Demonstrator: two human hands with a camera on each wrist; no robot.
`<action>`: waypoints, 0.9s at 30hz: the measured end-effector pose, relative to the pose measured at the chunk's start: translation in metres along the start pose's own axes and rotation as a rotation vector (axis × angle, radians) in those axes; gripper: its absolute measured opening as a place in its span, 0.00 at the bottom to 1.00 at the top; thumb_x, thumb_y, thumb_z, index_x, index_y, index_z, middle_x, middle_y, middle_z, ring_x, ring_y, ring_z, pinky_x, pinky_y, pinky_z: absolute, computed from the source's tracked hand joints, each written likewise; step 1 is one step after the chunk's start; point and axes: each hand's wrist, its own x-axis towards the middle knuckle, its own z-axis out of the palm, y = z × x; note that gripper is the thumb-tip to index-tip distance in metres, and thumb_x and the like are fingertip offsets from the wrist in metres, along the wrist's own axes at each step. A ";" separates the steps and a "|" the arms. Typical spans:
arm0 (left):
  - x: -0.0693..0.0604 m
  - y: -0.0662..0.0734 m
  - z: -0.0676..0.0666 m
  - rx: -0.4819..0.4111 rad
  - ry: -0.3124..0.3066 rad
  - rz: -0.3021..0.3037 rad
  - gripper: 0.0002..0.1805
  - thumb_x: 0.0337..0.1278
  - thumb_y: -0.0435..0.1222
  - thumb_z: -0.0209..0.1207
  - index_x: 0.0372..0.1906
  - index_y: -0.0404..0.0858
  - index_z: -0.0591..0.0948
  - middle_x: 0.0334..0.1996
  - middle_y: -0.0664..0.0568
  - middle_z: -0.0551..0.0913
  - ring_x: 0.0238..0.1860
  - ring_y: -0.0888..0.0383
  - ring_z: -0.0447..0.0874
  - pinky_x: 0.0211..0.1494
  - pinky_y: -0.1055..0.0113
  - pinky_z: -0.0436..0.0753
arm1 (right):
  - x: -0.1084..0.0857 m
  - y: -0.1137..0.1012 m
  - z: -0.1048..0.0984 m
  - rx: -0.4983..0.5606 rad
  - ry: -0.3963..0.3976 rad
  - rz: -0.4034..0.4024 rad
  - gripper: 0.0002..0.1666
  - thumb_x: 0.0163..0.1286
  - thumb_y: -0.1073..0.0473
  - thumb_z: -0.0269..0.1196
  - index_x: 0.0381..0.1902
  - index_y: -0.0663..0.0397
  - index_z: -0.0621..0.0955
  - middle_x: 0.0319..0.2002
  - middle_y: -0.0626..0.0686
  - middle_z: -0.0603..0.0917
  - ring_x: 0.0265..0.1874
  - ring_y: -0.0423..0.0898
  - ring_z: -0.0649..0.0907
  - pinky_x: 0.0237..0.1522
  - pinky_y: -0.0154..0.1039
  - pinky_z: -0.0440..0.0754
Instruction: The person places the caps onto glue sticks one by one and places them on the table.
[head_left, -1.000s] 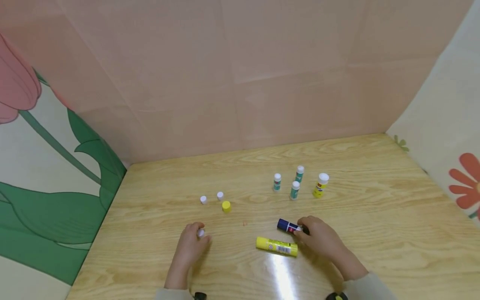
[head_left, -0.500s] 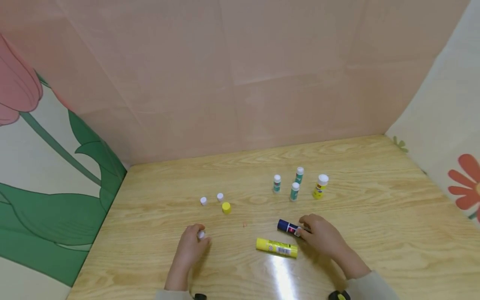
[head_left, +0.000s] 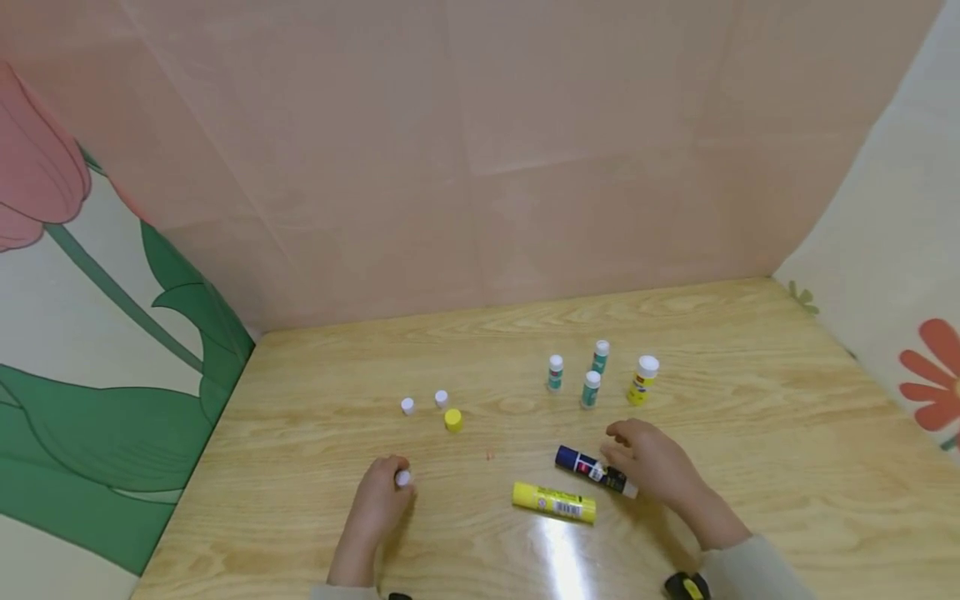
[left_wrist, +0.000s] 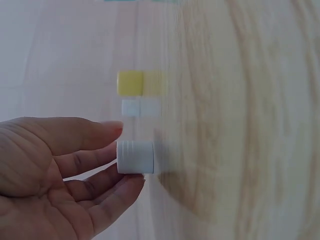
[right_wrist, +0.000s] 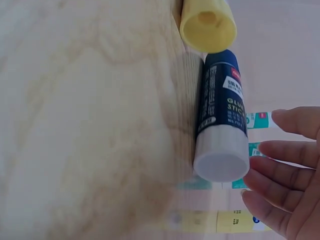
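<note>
My left hand [head_left: 375, 504] is around a small white cap [head_left: 403, 478] on the table. In the left wrist view, the thumb stands apart from the white cap [left_wrist: 135, 157], while the bent fingers lie close against its other side. My right hand [head_left: 656, 467] hovers just beside a navy glue stick [head_left: 581, 465] lying on its side. In the right wrist view, the loosely bent fingers [right_wrist: 280, 172] are apart from the glue stick's white base [right_wrist: 221, 155] and hold nothing. A yellow tube [head_left: 553, 502] lies in front of the glue stick.
Farther back stand several small bottle-like sticks: teal ones with white caps [head_left: 591, 390] and a yellow one [head_left: 642, 381]. Two white caps [head_left: 407, 406] and a yellow cap [head_left: 453, 420] sit left of centre. A pink wall covering [head_left: 480, 167] borders the wooden table's back edge.
My right hand has let go of the navy glue stick and drawn slightly back and to the right, uncovering its white end. My left hand has stayed at the white cap.
</note>
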 end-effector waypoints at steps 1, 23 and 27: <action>0.000 0.000 0.000 0.007 -0.002 0.013 0.14 0.40 0.24 0.58 0.38 0.26 0.75 0.33 0.44 0.73 0.38 0.46 0.73 0.42 0.55 0.73 | 0.000 0.001 0.000 0.000 0.003 -0.001 0.20 0.60 0.55 0.56 0.43 0.66 0.75 0.39 0.60 0.77 0.37 0.54 0.76 0.35 0.49 0.75; 0.000 0.004 0.004 0.069 -0.017 0.116 0.08 0.38 0.24 0.60 0.28 0.31 0.74 0.24 0.50 0.70 0.27 0.57 0.69 0.30 0.64 0.71 | 0.008 0.007 -0.002 0.014 0.052 -0.024 0.16 0.60 0.57 0.57 0.41 0.65 0.75 0.37 0.57 0.77 0.36 0.53 0.76 0.34 0.48 0.75; -0.001 0.007 0.005 0.043 -0.022 0.118 0.08 0.40 0.26 0.60 0.30 0.31 0.74 0.25 0.50 0.71 0.28 0.57 0.70 0.31 0.65 0.72 | 0.008 0.008 -0.001 0.019 0.078 -0.033 0.17 0.60 0.58 0.56 0.42 0.66 0.75 0.37 0.58 0.77 0.36 0.54 0.76 0.34 0.49 0.75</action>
